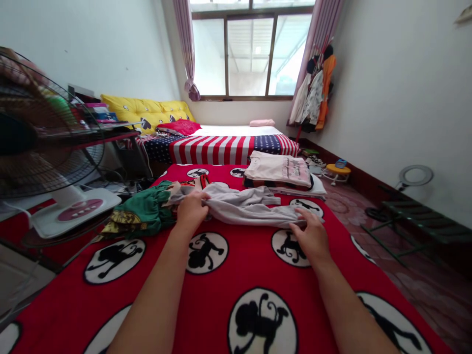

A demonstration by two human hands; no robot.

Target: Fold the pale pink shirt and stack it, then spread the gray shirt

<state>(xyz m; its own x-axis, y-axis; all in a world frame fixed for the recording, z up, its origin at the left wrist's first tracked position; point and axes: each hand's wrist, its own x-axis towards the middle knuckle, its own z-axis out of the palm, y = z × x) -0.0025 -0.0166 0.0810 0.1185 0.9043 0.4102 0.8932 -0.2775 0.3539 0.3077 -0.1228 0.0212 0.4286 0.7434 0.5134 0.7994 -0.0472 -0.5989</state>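
Light grey pants (239, 201) lie stretched sideways across the red blanket, with what look like two legs pointing right. My left hand (192, 209) is closed on their left end, its fingers bunching the fabric. At the right end, by the lower leg, my right hand (311, 233) rests with thumb and fingers apart, at the edge of the cloth. Left of my left hand is a crumpled green garment (147, 209) with a yellowish patterned part, and other clothes bunch up beside it.
Behind the pants on the right sits a stack of folded clothes (278, 169). A fan (73, 206) stands close on the left. Beyond is a bed with a striped cover (217, 149). To the right are a folding stool (424, 221) and a ring light (416, 175).
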